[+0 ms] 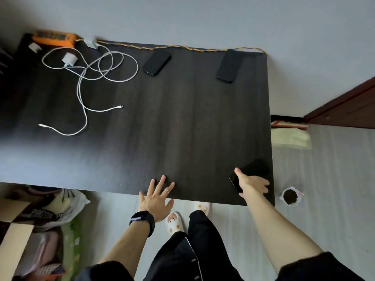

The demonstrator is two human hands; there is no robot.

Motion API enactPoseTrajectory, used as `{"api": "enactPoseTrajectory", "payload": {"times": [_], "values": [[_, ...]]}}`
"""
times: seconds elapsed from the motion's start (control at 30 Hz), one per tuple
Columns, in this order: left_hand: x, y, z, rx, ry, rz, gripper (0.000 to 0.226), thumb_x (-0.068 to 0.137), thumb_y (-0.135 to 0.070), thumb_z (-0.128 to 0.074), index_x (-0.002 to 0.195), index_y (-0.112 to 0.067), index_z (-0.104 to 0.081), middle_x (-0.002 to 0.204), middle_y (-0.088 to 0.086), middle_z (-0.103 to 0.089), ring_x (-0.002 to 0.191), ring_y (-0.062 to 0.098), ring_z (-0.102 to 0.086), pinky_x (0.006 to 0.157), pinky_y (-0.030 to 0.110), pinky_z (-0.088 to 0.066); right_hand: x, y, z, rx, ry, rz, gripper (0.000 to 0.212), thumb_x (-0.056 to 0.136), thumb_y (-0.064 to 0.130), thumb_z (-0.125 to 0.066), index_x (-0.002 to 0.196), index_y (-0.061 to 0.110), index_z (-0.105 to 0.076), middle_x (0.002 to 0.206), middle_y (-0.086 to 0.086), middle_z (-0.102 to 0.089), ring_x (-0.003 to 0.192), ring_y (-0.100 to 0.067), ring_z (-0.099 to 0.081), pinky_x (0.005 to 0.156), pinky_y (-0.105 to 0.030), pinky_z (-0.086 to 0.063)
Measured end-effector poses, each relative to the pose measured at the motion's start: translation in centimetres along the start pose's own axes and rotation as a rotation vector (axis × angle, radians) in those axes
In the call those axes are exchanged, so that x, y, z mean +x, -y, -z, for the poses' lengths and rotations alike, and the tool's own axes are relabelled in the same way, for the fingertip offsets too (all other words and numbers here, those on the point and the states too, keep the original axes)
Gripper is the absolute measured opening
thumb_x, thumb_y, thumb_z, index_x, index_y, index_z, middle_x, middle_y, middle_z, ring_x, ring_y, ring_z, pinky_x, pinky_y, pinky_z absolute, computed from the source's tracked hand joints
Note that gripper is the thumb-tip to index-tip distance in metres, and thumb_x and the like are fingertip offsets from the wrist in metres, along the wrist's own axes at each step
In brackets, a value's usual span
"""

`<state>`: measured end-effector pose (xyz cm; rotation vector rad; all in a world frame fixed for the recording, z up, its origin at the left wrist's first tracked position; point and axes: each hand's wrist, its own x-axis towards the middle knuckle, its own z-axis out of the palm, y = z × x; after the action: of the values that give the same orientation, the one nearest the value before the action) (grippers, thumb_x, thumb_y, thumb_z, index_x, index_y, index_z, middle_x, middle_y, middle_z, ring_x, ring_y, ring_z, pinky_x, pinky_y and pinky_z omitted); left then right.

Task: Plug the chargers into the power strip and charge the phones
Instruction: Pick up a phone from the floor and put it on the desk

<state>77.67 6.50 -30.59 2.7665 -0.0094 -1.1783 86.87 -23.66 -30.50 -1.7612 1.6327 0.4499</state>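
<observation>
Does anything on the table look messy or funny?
Yes. The white charger cables lie in a tangle of crossed loops at the far left, beside the orange power strip. The phone that the right hand grips sits close to the near right corner of the table.

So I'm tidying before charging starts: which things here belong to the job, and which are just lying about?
Job: power strip, chargers, cables, far-left phone, far-right phone, near phone under the right hand.
Lying about: floor bowl, plastic bag, cardboard box.
</observation>
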Motion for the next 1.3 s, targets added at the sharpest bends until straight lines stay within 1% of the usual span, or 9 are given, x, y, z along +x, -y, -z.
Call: {"api": "enactPoseTrajectory", "payload": {"times": [0.2,0.4,0.5,0.63,0.77,0.87,1.03,1.17,1.3], "values": [[-0.2,-0.7,1.3,0.017,0.017,-0.003,0.061,0.098,-0.049,-0.039,0.153,-0.043,-0.013,0.165,-0.006,0.003,0.151,0.031,-0.002,0.117,0.061,-0.007,-2.1,-0.1,2.0,-0.114,0.158,0.228,0.079,0.085,0.043,-0.076,0.145,0.006,-0.041,0.142,-0.02,-0.054,0.124,-0.041,-0.056,0.103,-0.051,-0.05],[-2.1,2.3,3.9,-0.744,-0.134,0.2,0.04,0.093,-0.036,-0.047,0.13,-0.027,-0.058,0.121,-0.005,-0.068,0.116,0.017,-0.06,0.101,0.03,-0.045,-10.7,-0.6,-2.3,-0.47,0.524,0.615,0.061,0.093,0.044,-0.066,0.142,0.01,-0.05,0.145,-0.013,-0.054,0.134,-0.033,-0.05,0.109,-0.041,-0.041],[-4.7,6.3,4.3,-1.031,-0.192,0.298,0.031,0.095,-0.034,-0.051,0.122,-0.026,-0.064,0.114,-0.006,-0.071,0.107,0.014,-0.065,0.095,0.027,-0.049,-16.7,-1.5,-7.2,-0.62,0.767,0.766,0.038,0.086,0.048,-0.071,0.102,0.015,-0.064,0.102,0.002,-0.068,0.098,-0.018,-0.064,0.088,-0.035,-0.05],[-8.4,12.7,4.5,-1.468,-0.285,0.377,0.021,0.098,-0.032,-0.052,0.112,-0.024,-0.066,0.106,-0.004,-0.072,0.08,0.013,-0.069,0.059,0.017,-0.046,-24.7,-2.2,-13.6,-0.774,0.933,0.926,0.033,0.084,0.046,-0.071,0.098,0.016,-0.067,0.095,0.003,-0.074,0.09,-0.018,-0.069,0.083,-0.04,-0.055],[-11.5,20.7,4.0,-1.721,-0.412,0.468,0.028,0.089,-0.031,-0.068,0.114,-0.023,-0.059,0.1,0.001,-0.074,0.074,0.014,-0.068,0.063,0.024,-0.047,-32.1,-3.0,-19.6,-0.796,1.016,1.032,0.036,0.085,0.044,-0.072,0.089,0.009,-0.063,0.084,-0.002,-0.069,0.081,-0.017,-0.064,0.072,-0.034,-0.051],[-13.2,27.5,3.6,-1.851,-0.44,0.482,0.033,0.088,-0.026,-0.071,0.116,-0.015,-0.059,0.089,0.006,-0.073,0.068,0.014,-0.066,0.063,0.026,-0.049,-37.8,-4.9,-24.1,-0.802,1.062,1.05,0.056,0.078,0.053,-0.072,0.099,0.001,-0.065,0.091,-0.014,-0.071,0.081,-0.016,-0.063,0.071,-0.033,-0.05],[-15.3,36.8,4.4,-2.1,-0.496,0.411,0.03,0.092,-0.012,-0.066,0.12,-0.012,-0.055,0.056,-0.004,-0.063,0.046,0.01,-0.059,0.056,0.026,-0.051,-45.9,-6.4,-29.2,-0.818,1.096,1.023,0.024,0.095,0.022,-0.065,0.106,0.0,-0.067,0.09,-0.015,-0.074,0.073,-0.015,-0.062,0.064,-0.032,-0.047],[-15.9,42.6,4.4,-2.082,-0.527,0.435,0.031,0.091,-0.015,-0.067,0.121,-0.016,-0.058,0.082,0.008,-0.075,0.066,0.02,-0.071,0.059,0.03,-0.054,-49.2,-6.2,-31.6,-0.856,1.068,1.019,0.022,0.094,0.03,-0.063,0.112,0.017,-0.069,0.095,0.009,-0.073,0.082,-0.01,-0.069,0.062,-0.02,-0.052],[-15.1,46.7,4.4,-2.055,-0.53,0.489,0.024,0.094,-0.01,-0.063,0.118,-0.013,-0.059,0.052,-0.006,-0.059,0.042,0.008,-0.055,0.045,0.021,-0.045,-50.2,-4.9,-33.6,-0.833,1.006,1.045,0.013,0.093,0.031,-0.062,0.102,0.027,-0.071,0.098,0.005,-0.075,0.091,-0.014,-0.072,0.068,-0.024,-0.054]]}}
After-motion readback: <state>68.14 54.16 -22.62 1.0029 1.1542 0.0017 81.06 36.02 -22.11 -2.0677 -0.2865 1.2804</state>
